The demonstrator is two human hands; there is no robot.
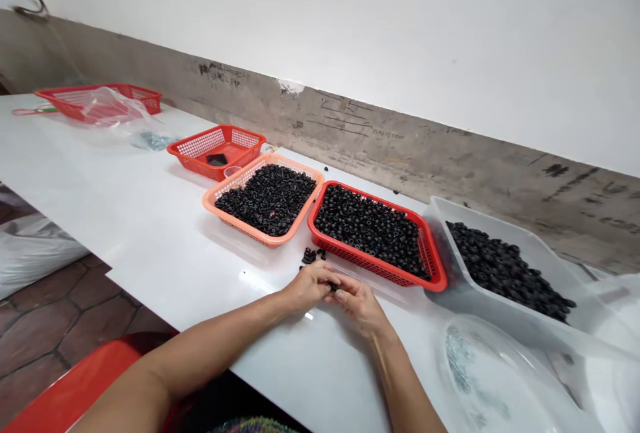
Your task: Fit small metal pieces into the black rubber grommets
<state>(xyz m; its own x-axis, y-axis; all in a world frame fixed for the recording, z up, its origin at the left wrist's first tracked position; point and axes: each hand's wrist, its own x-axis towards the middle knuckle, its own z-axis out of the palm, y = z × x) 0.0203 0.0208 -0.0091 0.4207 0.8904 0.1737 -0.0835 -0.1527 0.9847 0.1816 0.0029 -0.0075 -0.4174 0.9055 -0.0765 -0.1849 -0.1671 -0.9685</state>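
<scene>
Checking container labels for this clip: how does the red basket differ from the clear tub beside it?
The red basket has red perforated walls, while the clear tub has solid translucent ones. The clear tub also looks larger than the red basket. Both hold small black pieces and stand on the white table.

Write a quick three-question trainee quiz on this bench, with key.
1. True or false: the left hand and the right hand are both over the white tabletop, not inside a basket.
2. Which lies on the tabletop just beyond the hands? A) a small loose cluster of black rings B) a roll of tape C) a pair of scissors
3. Which container stands between the salmon-orange basket and the clear plastic tub?

Key: 1 true; 2 A; 3 the red basket.
</scene>
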